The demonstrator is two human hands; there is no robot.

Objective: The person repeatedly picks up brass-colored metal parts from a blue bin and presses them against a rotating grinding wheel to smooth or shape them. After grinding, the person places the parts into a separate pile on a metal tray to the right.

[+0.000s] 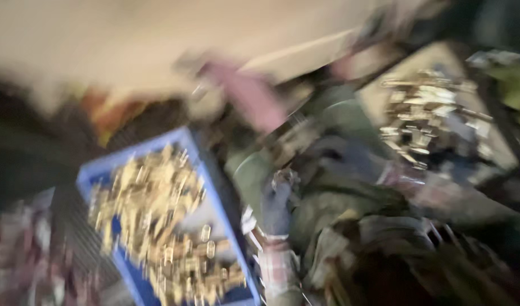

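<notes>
Heavily blurred. Blue crate point(211, 187) heaped with small brass parts point(158, 221), probably kept loose for grabbing, just left of a gloved hand point(276, 207). Second brass heap point(424, 113) well beyond the fingers. Finger state impossible to tell; other hand unseen.

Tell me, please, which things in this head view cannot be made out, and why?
- Hands: motion blur smears the whole head view; a pinkish streak could be a hand or sleeve, but no grip can be judged.
- Brass-coloured pieces in the blue tray: shapes too blurred to identify; the tray's lower end is cut by the bottom edge.
- Second pile of metal pieces, upper right: blurred.
- Dark green mass, centre: machine or cloth, unclear.
</notes>
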